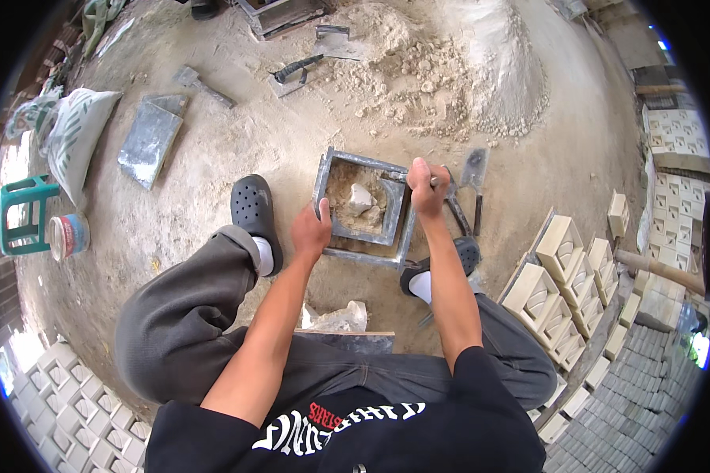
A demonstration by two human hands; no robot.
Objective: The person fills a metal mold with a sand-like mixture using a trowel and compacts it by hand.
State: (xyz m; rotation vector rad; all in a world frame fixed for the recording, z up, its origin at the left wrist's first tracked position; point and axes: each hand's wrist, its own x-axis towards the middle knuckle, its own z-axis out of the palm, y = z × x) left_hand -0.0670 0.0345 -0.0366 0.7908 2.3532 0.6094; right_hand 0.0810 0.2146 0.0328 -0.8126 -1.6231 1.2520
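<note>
Between my feet a square grey metal mould (357,256) lies on the ground, with an inner frame set inside it. Loose tan sand and a pale lump (360,199) sit within. My left hand (312,229) grips the mould's left side, thumb up on the rim, its other fingers partly hidden. At the upper right corner my right hand (428,188) is closed in a fist round a short metal bar, mostly covered by the fingers. Just right of that hand lie a trowel (473,167) and a dark long-handled tool (456,211).
Heaped pale powder (497,63) and crumbly soil stand beyond the mould. A float (296,75), hammer (205,87) and metal plate (151,140) lie at far left. Moulded blocks (560,288) are stacked at right. A bucket (69,236) stands by a green stool (28,213).
</note>
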